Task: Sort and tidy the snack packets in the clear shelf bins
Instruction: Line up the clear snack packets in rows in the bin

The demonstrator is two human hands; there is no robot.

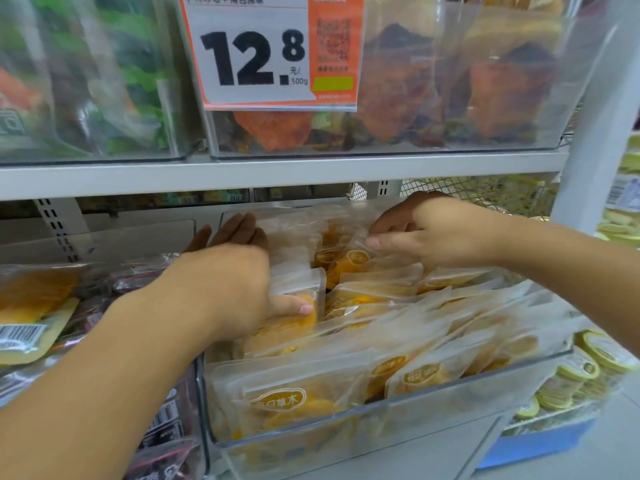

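Both hands are inside the clear bin (381, 415) of orange snack packets. Left hand (221, 289) lies palm-down over the left end of the pile, fingers curled loosely and its thumb (298, 308) pressed on the face of one packet (294, 299) that stands nearly upright; it pushes rather than pinches, so I would call it open and resting. Right hand (436, 233) reaches to the back of the bin, thumb and forefinger closed on the clear top edge of a rear packet (349, 261), which hangs tilted below and to the left of that pinch.

Between the two hands the rear packets stand roughly on end, long axis running up and back. In front of them the remaining packets (433, 327) lie flat and fanned, long axis running left to right across the bin, overlapping toward the right wall. These loose ones sit below and nearer than the right hand, so the right hand is the nearer one to gather them.

Dark packets (166, 420) fill the neighbouring bin on the left, just beside the left forearm. A price tag (273, 53) hangs on the shelf above.
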